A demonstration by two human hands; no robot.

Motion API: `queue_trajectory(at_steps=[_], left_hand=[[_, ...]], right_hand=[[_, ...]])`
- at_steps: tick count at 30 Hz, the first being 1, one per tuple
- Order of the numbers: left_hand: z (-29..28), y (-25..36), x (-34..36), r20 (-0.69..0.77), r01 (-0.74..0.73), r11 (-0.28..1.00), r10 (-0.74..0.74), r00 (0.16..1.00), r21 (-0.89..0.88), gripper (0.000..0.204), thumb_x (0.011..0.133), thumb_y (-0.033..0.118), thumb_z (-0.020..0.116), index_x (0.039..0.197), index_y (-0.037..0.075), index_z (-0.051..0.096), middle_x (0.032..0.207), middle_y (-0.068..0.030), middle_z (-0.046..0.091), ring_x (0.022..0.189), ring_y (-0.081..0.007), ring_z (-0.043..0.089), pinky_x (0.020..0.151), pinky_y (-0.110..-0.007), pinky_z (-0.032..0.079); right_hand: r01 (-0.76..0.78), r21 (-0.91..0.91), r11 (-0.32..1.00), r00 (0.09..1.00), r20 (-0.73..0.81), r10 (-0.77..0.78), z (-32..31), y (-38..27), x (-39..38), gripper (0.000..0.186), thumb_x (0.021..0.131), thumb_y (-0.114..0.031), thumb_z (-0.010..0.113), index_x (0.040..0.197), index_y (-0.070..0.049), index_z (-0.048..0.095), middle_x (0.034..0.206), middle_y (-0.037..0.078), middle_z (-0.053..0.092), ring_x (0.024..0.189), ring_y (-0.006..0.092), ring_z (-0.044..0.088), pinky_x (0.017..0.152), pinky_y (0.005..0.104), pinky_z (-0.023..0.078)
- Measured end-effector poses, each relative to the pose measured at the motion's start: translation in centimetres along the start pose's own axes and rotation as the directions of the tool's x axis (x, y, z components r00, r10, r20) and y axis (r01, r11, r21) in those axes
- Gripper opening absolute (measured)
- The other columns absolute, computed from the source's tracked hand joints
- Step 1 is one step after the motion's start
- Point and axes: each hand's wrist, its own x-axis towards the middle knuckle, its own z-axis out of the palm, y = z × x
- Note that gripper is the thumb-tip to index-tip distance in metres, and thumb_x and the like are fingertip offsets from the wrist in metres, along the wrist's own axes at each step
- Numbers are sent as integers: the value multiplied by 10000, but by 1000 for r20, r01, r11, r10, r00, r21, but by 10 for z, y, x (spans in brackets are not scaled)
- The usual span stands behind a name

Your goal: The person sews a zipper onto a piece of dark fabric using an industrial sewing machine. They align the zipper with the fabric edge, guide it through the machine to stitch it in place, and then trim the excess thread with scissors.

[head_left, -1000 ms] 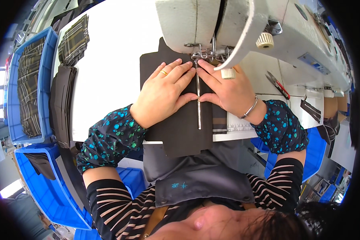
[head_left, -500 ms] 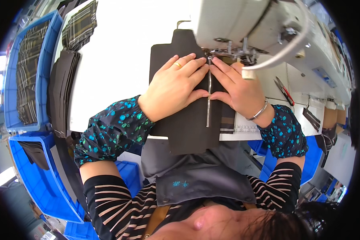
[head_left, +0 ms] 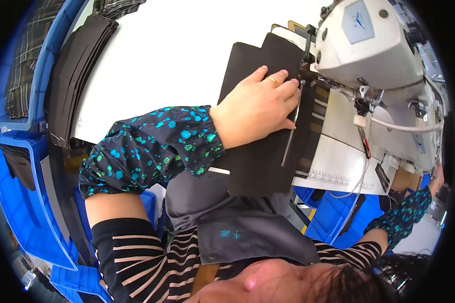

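Flat on a dark brown fabric panel (head_left: 260,169) rests my left hand (head_left: 258,108), its fingers spread slightly, a ring on one of them. The fingertips touch the edge of a silver metal zipper (head_left: 291,141) running lengthwise along the panel. The panel's far right edge lies beside the needle area of a white sewing machine (head_left: 366,48). Striped fabric (head_left: 319,108) shows under the panel's right side. My right hand (head_left: 436,178) is stretched out to the far right, by the end of the machine; its fingers are hidden at the dark rim of the picture.
Left on the white table is a stack of dark fabric pieces (head_left: 78,76). Beyond it, a blue bin (head_left: 44,70) holds plaid fabric; another blue bin (head_left: 33,222) stands nearer. Red-handled snips (head_left: 364,145) and a ruler strip (head_left: 331,177) lie to the right.
My right hand has left the panel and reached far right. My left hand stays on the panel. The view has shifted, showing more of the machine.
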Motion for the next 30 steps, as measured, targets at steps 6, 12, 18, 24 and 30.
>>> queue_trajectory(at_steps=[6, 12, 18, 24, 30], left_hand=[[-1, 7, 14, 45, -4, 998, 1, 999, 58, 656, 936, 502, 727, 1413, 61, 638, 1452, -75, 630, 1397, -282, 564, 1140, -478, 483], [-4, 8, 15, 65, -2, 998, -3, 998, 70, 638, 932, 490, 735, 1401, 65, 646, 1443, -74, 636, 1397, -276, 566, 1142, -474, 483], [-4, 9, 16, 69, 1, 998, -6, 998, 69, 632, 923, 480, 747, 1392, 67, 651, 1433, -73, 640, 1397, -273, 567, 1138, -474, 491], [-2, 8, 15, 51, -3, 998, 0, 999, 63, 632, 924, 483, 745, 1392, 68, 652, 1429, -72, 641, 1394, -272, 570, 1137, -471, 494], [-4, 8, 14, 67, 8, 997, -13, 998, 76, 630, 933, 496, 728, 1390, 70, 651, 1437, -70, 636, 1393, -270, 570, 1136, -467, 493]], right_hand=[[-206, 958, 199, 893, 101, 439, 145, 14, -107, 563, 1108, -414, 591, 1486, 1, 557, 1446, 124, 654, 1304, 283, 628, 1105, 443, 512], [-119, 985, 122, 874, 45, 483, 166, -20, -138, 550, 1107, -423, 590, 1437, 17, 592, 1443, 126, 652, 1296, 288, 625, 1124, 446, 481], [-165, 980, 114, 862, 87, 499, 168, -25, -141, 575, 1087, -453, 621, 1439, 1, 597, 1436, 116, 655, 1289, 290, 627, 1095, 441, 499], [-101, 956, 277, 912, -23, 410, 132, -2, -114, 617, 1009, -462, 742, 1404, 3, 655, 1362, 115, 694, 1167, 242, 702, 974, 379, 576], [-116, 932, 342, 920, -29, 390, 127, -22, -98, 446, 1045, -279, 709, 1383, 6, 656, 1277, 87, 714, 1115, 210, 703, 960, 348, 568]])
